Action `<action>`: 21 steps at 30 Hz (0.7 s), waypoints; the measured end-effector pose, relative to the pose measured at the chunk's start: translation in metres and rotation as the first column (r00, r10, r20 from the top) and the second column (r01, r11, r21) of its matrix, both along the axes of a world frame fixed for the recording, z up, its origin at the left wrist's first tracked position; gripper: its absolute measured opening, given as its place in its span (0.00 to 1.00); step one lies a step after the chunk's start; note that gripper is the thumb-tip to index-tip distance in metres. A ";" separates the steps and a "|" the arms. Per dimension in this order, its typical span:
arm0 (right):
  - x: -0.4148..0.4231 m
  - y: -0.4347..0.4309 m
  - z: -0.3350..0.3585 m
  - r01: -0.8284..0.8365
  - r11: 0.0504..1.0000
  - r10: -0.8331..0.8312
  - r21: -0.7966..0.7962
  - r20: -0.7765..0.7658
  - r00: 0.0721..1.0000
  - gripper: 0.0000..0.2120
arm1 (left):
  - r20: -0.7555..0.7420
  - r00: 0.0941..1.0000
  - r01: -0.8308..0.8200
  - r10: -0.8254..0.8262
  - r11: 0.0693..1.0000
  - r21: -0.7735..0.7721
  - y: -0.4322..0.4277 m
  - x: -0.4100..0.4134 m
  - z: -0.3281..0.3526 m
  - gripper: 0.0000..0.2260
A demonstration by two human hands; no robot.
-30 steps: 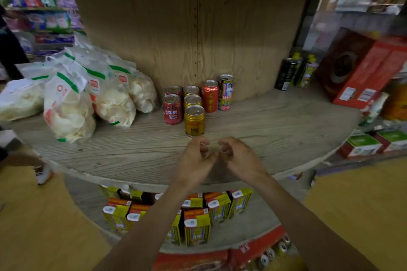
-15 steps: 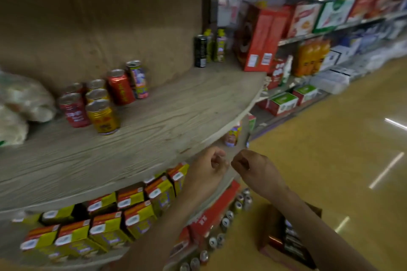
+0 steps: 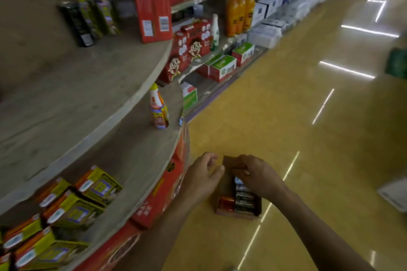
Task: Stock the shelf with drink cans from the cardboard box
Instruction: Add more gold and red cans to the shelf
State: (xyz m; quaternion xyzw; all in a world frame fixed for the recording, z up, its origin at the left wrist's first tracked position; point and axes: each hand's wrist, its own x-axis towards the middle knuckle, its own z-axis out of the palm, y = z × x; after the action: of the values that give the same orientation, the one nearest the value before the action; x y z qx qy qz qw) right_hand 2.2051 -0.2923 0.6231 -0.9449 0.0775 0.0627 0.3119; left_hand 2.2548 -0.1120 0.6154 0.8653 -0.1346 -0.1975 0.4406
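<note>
While the right hand (image 3: 257,177) bends its fingers down over the far end of the cardboard box (image 3: 237,216), it hides the cans under it, so it is hard to tell if it holds one or only touches them. The left hand (image 3: 201,177) is just beside it, at the left edge of the box, with loose, half-bent fingers and nothing in them.

The box sits on the shiny yellow floor (image 3: 286,116), near the foot of the shelves. A row of dark cans (image 3: 243,198) and one red can (image 3: 226,202) lie in its near end; their labels are too blurry to read.

To the left, the round wooden shelf (image 3: 77,99) is mostly bare wood here. Far back on it stand blurry dark and yellow-topped drinks (image 3: 88,20). On the lower shelf (image 3: 136,156) stand a small bottle (image 3: 158,112) and yellow drink cartons (image 3: 72,211), cut off at the left edge.
</note>
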 end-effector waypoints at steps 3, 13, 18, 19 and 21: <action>-0.004 -0.025 -0.015 0.032 0.999 -0.032 0.008 -0.016 0.999 0.13 | -0.033 0.999 0.035 -0.034 0.999 0.033 -0.024 0.003 -0.018 0.18; 0.017 -0.062 -0.100 0.112 0.993 -0.103 0.032 -0.215 0.971 0.08 | -0.238 0.965 0.127 -0.109 0.990 0.063 -0.067 0.037 -0.095 0.18; 0.039 -0.070 -0.159 0.144 0.989 -0.128 0.035 -0.282 0.951 0.11 | -0.342 0.934 0.133 -0.100 0.989 0.072 -0.081 0.066 -0.153 0.17; 0.044 -0.071 -0.173 0.151 0.988 -0.134 0.037 -0.291 0.947 0.11 | -0.361 0.927 0.141 -0.105 0.987 0.074 -0.082 0.072 -0.167 0.17; 0.055 -0.073 -0.205 0.170 0.984 -0.146 0.052 -0.311 0.939 0.12 | -0.392 0.914 0.156 -0.109 0.984 0.090 -0.084 0.082 -0.199 0.17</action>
State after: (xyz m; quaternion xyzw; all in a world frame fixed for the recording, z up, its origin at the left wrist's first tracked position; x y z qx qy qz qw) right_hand 2.2598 -0.3654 0.4179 -0.9016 0.1980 0.1858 0.3368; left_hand 2.3366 -0.1960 0.4159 0.8232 -0.0915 -0.4008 0.3916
